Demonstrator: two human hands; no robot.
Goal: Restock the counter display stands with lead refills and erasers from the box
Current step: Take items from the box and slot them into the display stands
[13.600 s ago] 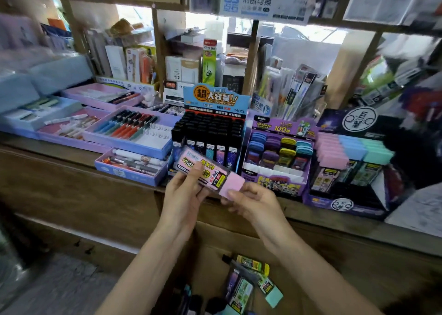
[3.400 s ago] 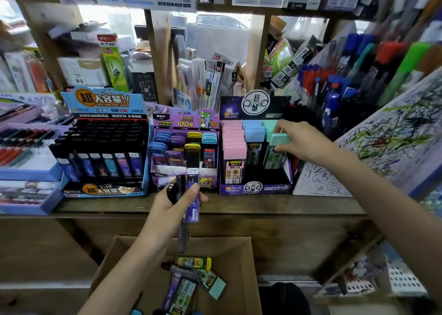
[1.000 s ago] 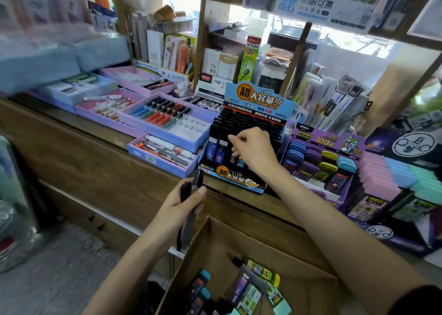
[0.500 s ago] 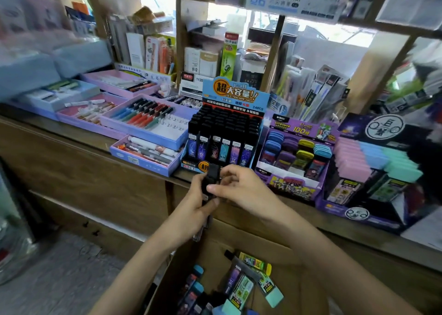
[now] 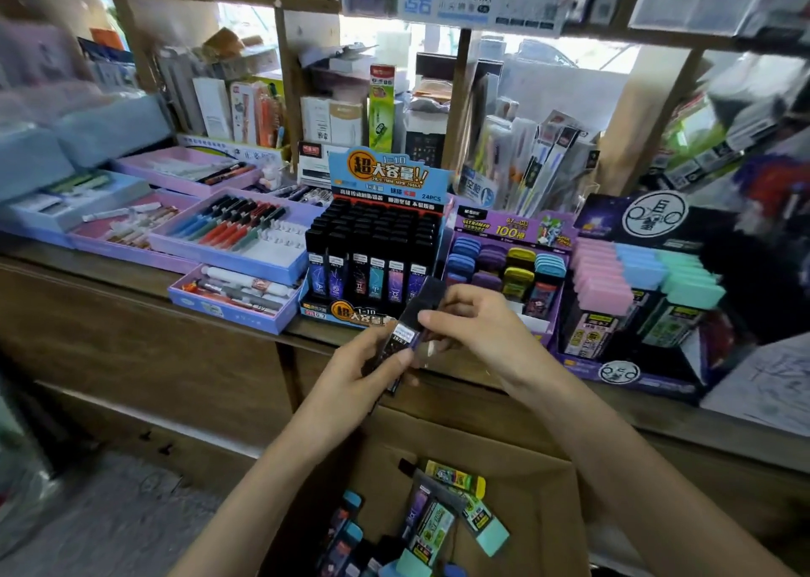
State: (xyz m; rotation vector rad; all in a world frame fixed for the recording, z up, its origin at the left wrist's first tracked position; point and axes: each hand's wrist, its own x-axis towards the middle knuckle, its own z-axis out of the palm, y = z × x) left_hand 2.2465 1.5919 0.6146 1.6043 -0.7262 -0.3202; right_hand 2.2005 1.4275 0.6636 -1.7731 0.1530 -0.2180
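Both hands hold black lead refill cases in front of the counter edge. My left hand grips their lower ends; my right hand pinches one case near its label. Behind them stands the blue display stand full of black refill cases. To its right are a purple stand of coloured refill cases and a dark stand with pink, blue and green erasers. Below, the cardboard box holds several refill cases and green erasers.
Lilac trays of pens lie on the wooden counter to the left. Shelves behind carry packed stationery. A scribbled test sheet sits at the far right. Grey floor shows at lower left.
My right hand went from the blue stand to the cases in my left hand and now pinches one of them, lifted slightly toward the stands. The view shifted a little left.
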